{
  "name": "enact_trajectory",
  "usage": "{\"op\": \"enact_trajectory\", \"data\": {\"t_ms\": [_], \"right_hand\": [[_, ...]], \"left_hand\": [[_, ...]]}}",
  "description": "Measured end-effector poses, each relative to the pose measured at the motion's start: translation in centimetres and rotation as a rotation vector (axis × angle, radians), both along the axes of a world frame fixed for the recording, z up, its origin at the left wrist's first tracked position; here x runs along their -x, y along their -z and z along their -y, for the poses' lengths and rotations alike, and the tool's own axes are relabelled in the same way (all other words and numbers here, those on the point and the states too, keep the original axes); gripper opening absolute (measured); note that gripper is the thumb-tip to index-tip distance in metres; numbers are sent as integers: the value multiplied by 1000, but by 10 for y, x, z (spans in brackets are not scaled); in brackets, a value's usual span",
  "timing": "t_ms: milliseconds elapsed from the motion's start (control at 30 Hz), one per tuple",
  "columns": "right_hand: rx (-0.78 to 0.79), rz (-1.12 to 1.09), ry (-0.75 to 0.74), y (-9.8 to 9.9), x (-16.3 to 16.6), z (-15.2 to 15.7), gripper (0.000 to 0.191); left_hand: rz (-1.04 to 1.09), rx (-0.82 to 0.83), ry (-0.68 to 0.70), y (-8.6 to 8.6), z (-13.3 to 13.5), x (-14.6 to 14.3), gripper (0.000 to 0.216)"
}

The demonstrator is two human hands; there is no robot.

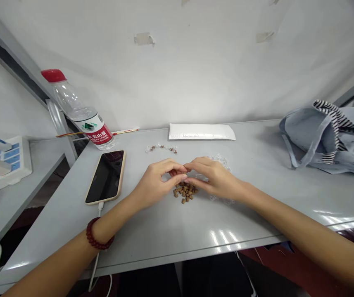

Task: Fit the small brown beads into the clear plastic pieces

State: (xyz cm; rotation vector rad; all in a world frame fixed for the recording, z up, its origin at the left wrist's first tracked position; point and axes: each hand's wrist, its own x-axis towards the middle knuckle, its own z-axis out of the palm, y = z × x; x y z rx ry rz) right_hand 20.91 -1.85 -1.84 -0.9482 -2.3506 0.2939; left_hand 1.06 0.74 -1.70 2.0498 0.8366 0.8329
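Left hand (pixel 153 181) and right hand (pixel 215 177) meet fingertip to fingertip, each pinched shut on something too small to make out. The pile of brown beads (pixel 185 192) lies on the table (pixel 177 231) directly beneath the meeting fingertips, equally near both hands. Clear beads (pixel 222 159) sit just beyond the right hand, and a short beaded strand (pixel 161 148) lies beyond the left.

A pale grey tabletop (pixel 170 231) is seen across the frame. At its upper left a water bottle (pixel 80 111) is stood, with a phone (pixel 106 176) laid below it. A white packet (pixel 201 132) and a short beaded strand (pixel 161 148) are placed at upper centre. Brown beads (pixel 185 193) are heaped at centre, and a blue cloth bag (pixel 331 140) is laid at right.
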Motion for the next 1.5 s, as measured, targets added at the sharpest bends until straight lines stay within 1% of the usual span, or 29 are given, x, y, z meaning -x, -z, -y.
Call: {"op": "enact_trajectory", "data": {"t_ms": [100, 167, 233, 333, 400, 467, 533, 633, 700, 800, 867, 933, 1000, 1167, 1233, 1400, 1500], "right_hand": [[23, -54, 26, -1, 1, 2, 14], [63, -95, 44, -3, 2, 3, 14], [110, -131, 68, -6, 2, 3, 12], [165, -149, 93, -8, 1, 3, 5], [172, -147, 91, -9, 0, 2, 3], [164, -139, 85, -8, -2, 0, 3], [133, -108, 90, -8, -5, -2, 4], [50, -34, 109, -5, -11, -8, 6], [26, -6, 136, -3, -16, -13, 7], [37, 44, 176, -1, -21, -17, 10], [41, 95, 185, 0, -23, -18, 14], [54, 145, 182, 1, -23, -18, 17], [72, 191, 179, 2, -23, -18, 19], [111, 278, 183, 3, -22, -18, 22], [116, 294, 179, 3, -23, -17, 22], [103, 288, 176, 3, -22, -16, 25], [21, 182, 159, -4, -13, -20, 26]], "left_hand": [[91, 91, -39, 0, 2, -1, 10], [158, 165, -51, 1, 2, -1, 11], [207, 199, -77, 2, 4, -2, 11], [234, 128, -142, 4, 9, -6, 7], [224, 59, -147, 5, 12, -9, 5], [207, 25, -134, 5, 13, -10, 5], [190, 33, -140, 4, 12, -8, 4], [134, 105, -171, 0, 7, -2, 6], [22, 159, -128, -2, 2, 3, 9], [-173, 178, 15, -4, -2, 7, 11], [-222, 152, 75, -5, -3, 8, 13], [-229, 110, 80, -5, -4, 8, 17], [-227, 67, 22, -4, -8, 11, 19], [-241, 8, -233, 1, -28, 22, 22], [-275, -78, -315, 4, -35, 25, 22], [-432, -374, -469, 14, -43, 31, 26], [-516, -442, -499, 21, -47, 33, 31]]}}
